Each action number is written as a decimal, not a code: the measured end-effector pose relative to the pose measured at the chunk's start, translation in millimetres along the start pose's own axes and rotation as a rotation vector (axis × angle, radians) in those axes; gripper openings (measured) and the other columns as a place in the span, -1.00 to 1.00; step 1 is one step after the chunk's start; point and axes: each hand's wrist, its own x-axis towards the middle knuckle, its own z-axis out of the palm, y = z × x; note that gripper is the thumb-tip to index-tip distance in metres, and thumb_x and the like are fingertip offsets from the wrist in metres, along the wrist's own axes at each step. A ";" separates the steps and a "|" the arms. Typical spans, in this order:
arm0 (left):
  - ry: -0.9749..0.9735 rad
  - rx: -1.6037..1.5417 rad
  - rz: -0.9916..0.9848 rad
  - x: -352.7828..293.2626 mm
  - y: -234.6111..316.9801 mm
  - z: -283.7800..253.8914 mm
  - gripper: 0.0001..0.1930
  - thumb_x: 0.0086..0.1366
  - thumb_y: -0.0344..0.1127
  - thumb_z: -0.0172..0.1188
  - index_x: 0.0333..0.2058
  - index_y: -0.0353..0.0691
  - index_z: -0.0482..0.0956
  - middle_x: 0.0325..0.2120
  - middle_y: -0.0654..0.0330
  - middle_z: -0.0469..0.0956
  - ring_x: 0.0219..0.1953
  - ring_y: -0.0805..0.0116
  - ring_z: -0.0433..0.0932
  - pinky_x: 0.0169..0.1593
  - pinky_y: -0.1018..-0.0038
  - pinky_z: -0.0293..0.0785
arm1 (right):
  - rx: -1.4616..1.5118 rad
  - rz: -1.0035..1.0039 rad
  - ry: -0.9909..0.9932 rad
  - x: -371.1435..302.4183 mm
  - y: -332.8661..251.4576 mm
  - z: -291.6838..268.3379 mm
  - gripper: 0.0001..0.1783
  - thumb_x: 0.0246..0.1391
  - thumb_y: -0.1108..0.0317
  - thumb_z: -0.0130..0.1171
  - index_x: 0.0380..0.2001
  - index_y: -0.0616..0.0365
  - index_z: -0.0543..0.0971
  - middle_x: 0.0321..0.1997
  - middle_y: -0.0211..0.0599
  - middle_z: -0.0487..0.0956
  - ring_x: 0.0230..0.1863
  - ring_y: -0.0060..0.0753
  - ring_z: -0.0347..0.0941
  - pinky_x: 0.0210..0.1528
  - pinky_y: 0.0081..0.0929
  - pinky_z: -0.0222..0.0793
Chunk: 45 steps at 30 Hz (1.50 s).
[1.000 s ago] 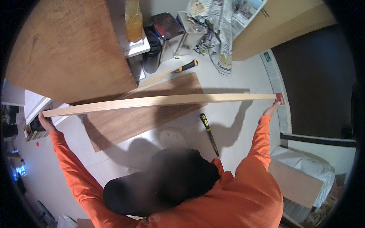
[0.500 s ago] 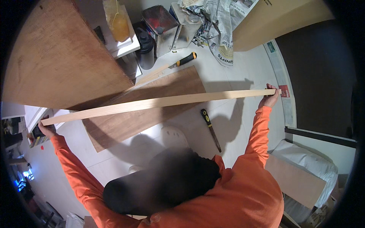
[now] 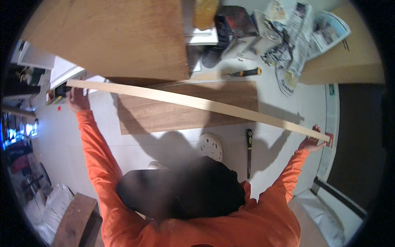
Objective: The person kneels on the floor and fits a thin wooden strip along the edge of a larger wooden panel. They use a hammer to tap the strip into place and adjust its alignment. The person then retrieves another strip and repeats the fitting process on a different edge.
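A long, pale wooden strip (image 3: 201,103) spans the view in front of me, slanting down from left to right. My left hand (image 3: 78,99) grips its left end from below. At the other end, my right hand (image 3: 312,143) has its fingers around the strip near its tip. Beneath it a brown wooden board (image 3: 164,117) lies flat on the floor. A tool with a black and yellow handle and a narrow dark blade, apparently a file (image 3: 249,152), lies to the right of the board.
A large brown wooden panel (image 3: 119,37) rises at the far left. Beyond the board lie a handsaw (image 3: 247,72), metal cans (image 3: 242,47) and crumpled newspaper (image 3: 294,49). A cardboard box (image 3: 349,61) stands far right. A dark panel with a pale frame (image 3: 332,107) is near my right hand.
The strip has tilted: its left end now sits farther away and its right end nearer. Both hands have kept hold. The whole view has turned, shifting the board and tools.
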 end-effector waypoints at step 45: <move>-0.020 1.990 -0.254 -107.1 72.0 -51.2 -0.26 0.16 0.42 0.23 -0.02 -0.17 0.52 -0.28 -0.10 0.64 -0.32 0.08 0.64 -0.18 0.16 0.54 | -1.556 -0.205 -1.336 296.5 180.5 95.5 -0.19 0.30 -0.34 -0.12 0.10 0.29 0.42 0.09 0.07 0.53 0.10 -0.02 0.46 0.20 -0.18 0.31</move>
